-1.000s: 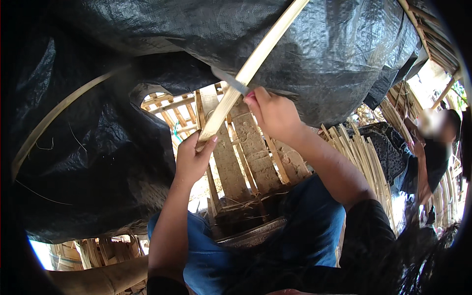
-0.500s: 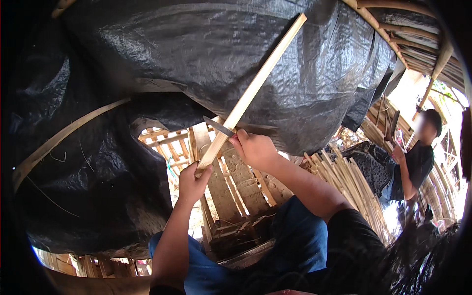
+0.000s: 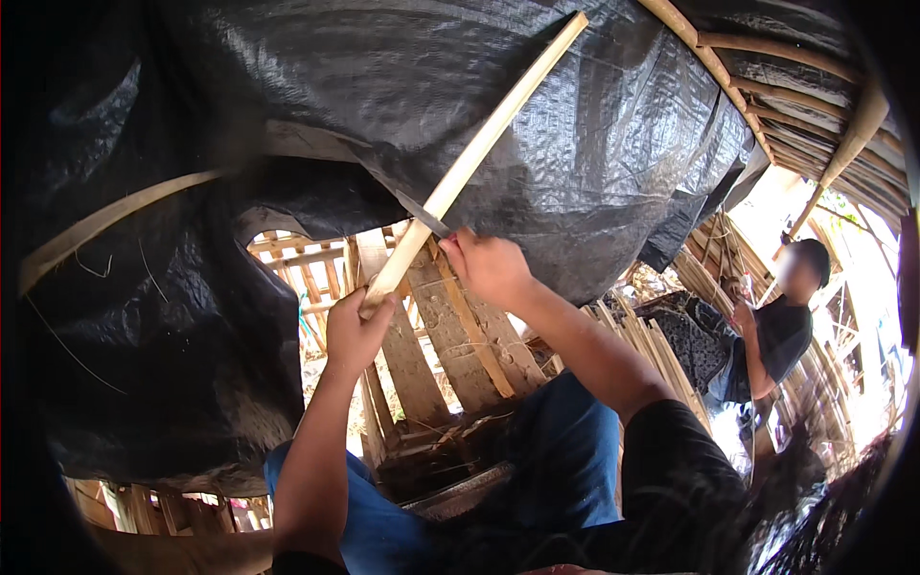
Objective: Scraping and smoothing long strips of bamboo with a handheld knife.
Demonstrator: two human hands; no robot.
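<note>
Below centre of the frame, bare ground [image 3: 321, 379] glimpsed through gaps, mostly covered. Wooden pallet slats [image 3: 422, 359] standing up from it, leaning, mid-frame. Bundle of split bamboo strips [image 3: 652, 350] resting slanted, right of centre.

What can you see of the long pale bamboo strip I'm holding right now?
The long pale bamboo strip is a flat, narrow, straight slat, light yellow-tan, looking like split bamboo. It slants from lower left up to the upper right, its far end lying against the black plastic sheet. The left hand grips its lower end. The right hand holds a thin dark blade against its edge near the middle. Its surface looks smooth and unbroken.
</note>
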